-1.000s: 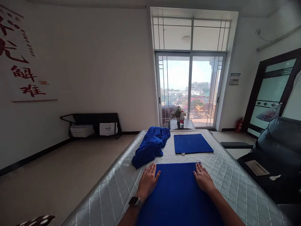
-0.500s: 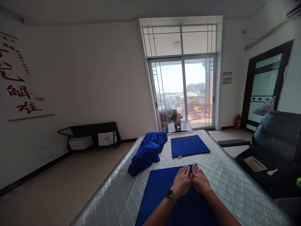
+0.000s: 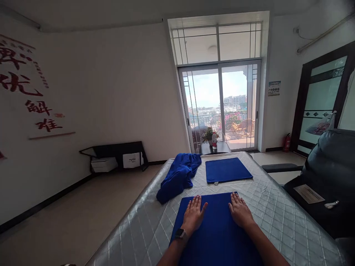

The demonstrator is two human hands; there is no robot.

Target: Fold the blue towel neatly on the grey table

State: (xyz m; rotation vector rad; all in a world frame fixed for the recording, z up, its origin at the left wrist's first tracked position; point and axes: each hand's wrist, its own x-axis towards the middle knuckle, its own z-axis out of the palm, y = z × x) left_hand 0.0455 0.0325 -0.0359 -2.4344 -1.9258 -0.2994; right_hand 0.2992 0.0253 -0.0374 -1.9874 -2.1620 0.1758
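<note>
A blue cloth (image 3: 216, 232) lies flat on the grey quilted surface (image 3: 280, 218) right in front of me. My left hand (image 3: 194, 214), with a watch on its wrist, rests palm down near the cloth's far left part, fingers spread. My right hand (image 3: 239, 211) presses flat on the far right corner. Neither hand grips anything. Beyond them a folded blue cloth (image 3: 227, 169) lies flat, and a crumpled blue cloth (image 3: 179, 175) is heaped at the far left.
A dark chair (image 3: 327, 177) stands close on the right with a paper (image 3: 308, 193) on it. A small dark table (image 3: 215, 147) with a bottle and plant stands before the glass sliding door (image 3: 220, 105). A low black shelf (image 3: 116, 157) sits by the left wall.
My left hand slid right until it met the right hand half a second ago, and has since moved back left across the cloth. The right hand stayed near the far right corner.
</note>
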